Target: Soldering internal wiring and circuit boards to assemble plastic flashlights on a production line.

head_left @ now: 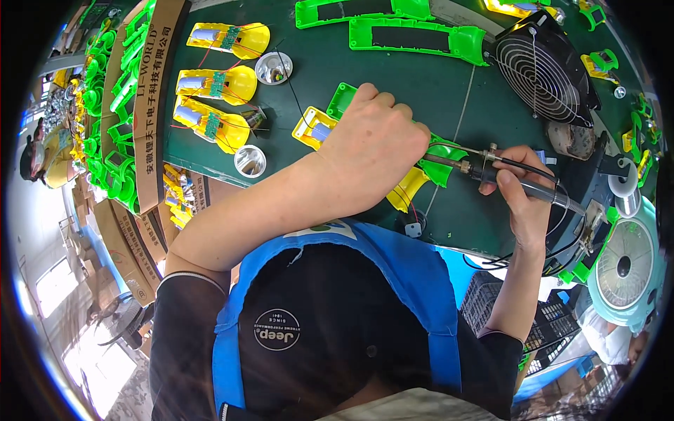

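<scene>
Yellow shell point(407, 189) and green shell point(342, 100) lie side by side on the bench point(323, 67), beneath the left hand point(382, 144), curled over both, apparently to steady them; its grip cannot be told. Rightward, the right hand point(528, 214) grasps the iron point(483, 170) pen-fashion, presumably for control, tip toward the shells.

My left hand point(379, 144) lies over a yellow plastic shell point(406, 191) and a bright-green plastic shell point(342, 100), its fingertips hidden. My right hand point(523, 196) grips a dark-handled soldering iron point(554, 196), its metal shaft directed leftward. On the dark-green tabletop point(400, 70), upper left, three yellow flared housings point(254, 42) carry pale cylindrical cells point(205, 35) and green circuit boards point(230, 37); two silver reflector cups point(250, 161) lie nearby. A black fan with a round wire grille point(537, 67) stands upper right.
</scene>
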`<state>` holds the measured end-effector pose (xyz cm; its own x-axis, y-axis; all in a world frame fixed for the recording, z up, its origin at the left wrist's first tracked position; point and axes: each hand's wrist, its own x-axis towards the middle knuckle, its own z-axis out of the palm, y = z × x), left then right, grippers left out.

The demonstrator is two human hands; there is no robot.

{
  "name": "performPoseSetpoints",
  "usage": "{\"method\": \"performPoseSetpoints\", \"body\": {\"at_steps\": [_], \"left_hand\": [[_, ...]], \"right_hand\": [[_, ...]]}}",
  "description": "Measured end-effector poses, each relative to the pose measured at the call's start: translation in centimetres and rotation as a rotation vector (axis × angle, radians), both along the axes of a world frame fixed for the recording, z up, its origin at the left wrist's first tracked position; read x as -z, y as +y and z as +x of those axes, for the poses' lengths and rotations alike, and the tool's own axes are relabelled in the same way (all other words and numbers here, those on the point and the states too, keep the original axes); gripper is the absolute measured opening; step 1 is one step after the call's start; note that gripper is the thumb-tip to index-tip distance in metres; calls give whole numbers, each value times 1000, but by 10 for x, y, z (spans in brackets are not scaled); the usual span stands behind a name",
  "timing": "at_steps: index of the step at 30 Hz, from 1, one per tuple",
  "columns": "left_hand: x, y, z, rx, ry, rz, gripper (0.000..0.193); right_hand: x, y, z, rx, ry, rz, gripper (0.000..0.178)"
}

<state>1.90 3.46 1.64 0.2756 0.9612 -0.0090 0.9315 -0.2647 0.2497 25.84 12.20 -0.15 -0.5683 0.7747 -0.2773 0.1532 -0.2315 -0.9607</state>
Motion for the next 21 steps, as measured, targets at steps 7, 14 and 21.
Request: {"method": "performPoseSetpoints", "body": {"at_steps": [7,14,21], "left_hand": [[1,0,0,4,32,-37,9],[0,1,2,0,38,-16,9],[2,1,3,-14,56,-4,8]], "right_hand": [[-11,-1,-4,-60,-66,116,19],[2,-18,19,88,88,139,23],[22,-46,-14,222,273,471,36]]}}
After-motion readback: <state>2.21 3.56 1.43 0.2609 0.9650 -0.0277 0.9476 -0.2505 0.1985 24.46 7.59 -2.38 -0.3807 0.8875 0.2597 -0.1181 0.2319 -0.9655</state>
